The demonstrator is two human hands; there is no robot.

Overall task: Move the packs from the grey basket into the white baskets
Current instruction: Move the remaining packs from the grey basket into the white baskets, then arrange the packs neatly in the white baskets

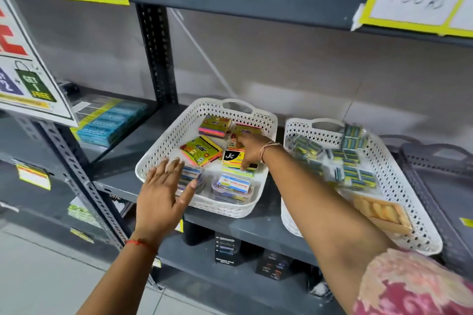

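Reaching into the left white basket (163, 143), the right hand (249, 148) is pressed fingers-down on a black-and-yellow pack (233, 158) among other packs; a grip cannot be told. The left hand (163, 194) is spread flat over the basket's front rim. A second white basket (409, 202) of packs sits beside it, the grey basket (440, 181) farther right.

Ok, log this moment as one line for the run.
left hand: open, over left white perforated plastic basket | right hand: fingers on black-and-yellow pack | grey basket: far right
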